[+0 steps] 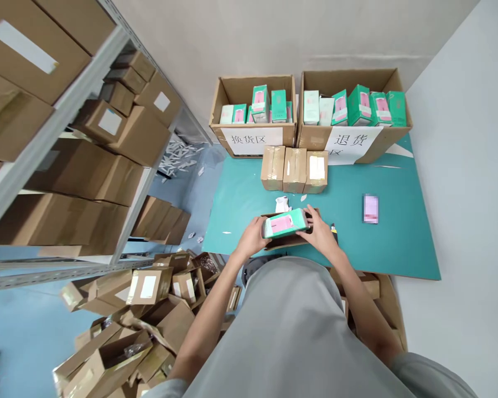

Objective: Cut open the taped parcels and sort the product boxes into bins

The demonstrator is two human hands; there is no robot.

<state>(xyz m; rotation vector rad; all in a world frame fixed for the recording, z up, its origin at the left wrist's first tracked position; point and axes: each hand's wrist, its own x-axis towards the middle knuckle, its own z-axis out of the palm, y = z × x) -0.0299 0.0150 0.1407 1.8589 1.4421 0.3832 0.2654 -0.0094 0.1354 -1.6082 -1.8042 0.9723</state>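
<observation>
Between my two hands is a green and white product box (285, 223) with a pink picture on its face. My left hand (253, 239) grips its left end, and my right hand (317, 231) holds its right end. The product box is slightly tilted, over an open brown cardboard box (288, 241) at the table's near edge. A crumpled white scrap (282, 204) lies just behind that cardboard box. Beside my right hand is a small dark and yellow item (334, 229), too small to name.
Three small closed cartons (294, 169) stand in front of two labelled bins (253, 141) (354, 145) of product boxes. A phone (371, 209) lies on the green table (398, 243). Left are shelves of cartons (78, 188) and a floor pile of opened cardboard boxes (149, 320).
</observation>
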